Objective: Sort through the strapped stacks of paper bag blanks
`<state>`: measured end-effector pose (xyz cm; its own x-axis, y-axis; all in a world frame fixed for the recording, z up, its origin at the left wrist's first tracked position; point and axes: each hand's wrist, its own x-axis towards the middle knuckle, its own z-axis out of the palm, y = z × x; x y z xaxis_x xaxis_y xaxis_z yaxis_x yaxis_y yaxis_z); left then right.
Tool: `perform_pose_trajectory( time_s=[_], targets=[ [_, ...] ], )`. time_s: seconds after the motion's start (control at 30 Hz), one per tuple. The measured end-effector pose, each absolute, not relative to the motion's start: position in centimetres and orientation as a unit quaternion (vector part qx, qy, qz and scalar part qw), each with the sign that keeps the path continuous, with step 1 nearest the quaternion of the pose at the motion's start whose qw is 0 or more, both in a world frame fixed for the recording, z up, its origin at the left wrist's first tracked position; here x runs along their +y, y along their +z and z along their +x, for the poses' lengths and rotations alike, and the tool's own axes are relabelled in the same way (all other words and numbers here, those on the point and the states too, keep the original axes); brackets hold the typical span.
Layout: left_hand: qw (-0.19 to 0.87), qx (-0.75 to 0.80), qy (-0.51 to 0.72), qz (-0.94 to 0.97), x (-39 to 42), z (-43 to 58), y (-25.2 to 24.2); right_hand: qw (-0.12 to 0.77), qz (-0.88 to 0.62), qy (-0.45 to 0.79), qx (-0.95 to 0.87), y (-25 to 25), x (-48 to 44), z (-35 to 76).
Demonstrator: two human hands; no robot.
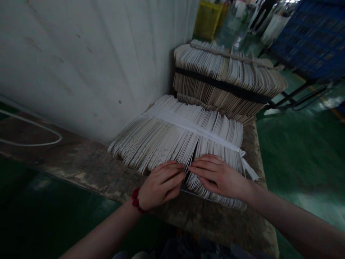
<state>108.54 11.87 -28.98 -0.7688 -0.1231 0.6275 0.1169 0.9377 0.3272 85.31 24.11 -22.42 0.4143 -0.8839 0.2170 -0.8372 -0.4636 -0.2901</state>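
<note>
A long row of thin white card sheets (161, 138) stands on edge on a worn bench, with a white cloth strip (188, 126) running across the top and knotted at the right. A narrow dark gap parts the sheets near the middle. My left hand (163, 181) rests on the near edge of the sheets just left of this gap, fingers extended and slightly bent; a red band (137, 199) circles the wrist. On the other side of the gap, my right hand (215, 174) lies on the sheets, fingers stretched toward the left hand. Neither hand visibly grips a sheet.
Behind stands a taller bundle of similar cards (215, 86) bound with a black strap (223, 85). A pale panel (94, 64) rises at the left. The bench (215, 223) has worn edges. Blue crates (312, 39), a yellow crate (207, 19) and a person's legs (261, 16) are farther off.
</note>
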Motion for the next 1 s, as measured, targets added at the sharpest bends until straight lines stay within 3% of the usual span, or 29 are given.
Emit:
perform_pose_trajectory(
  time_s=[0.5,1.0],
  targets=[
    [0.377,-0.914,-0.149,0.004,11.8,108.2,-29.6,0.035,-0.834,-0.093,0.543,-21.7,23.6,86.5],
    [0.392,-0.912,-0.125,-0.005,11.8,108.1,-30.1,0.082,-0.840,-0.050,0.535,-20.6,21.5,87.6]
  ],
)
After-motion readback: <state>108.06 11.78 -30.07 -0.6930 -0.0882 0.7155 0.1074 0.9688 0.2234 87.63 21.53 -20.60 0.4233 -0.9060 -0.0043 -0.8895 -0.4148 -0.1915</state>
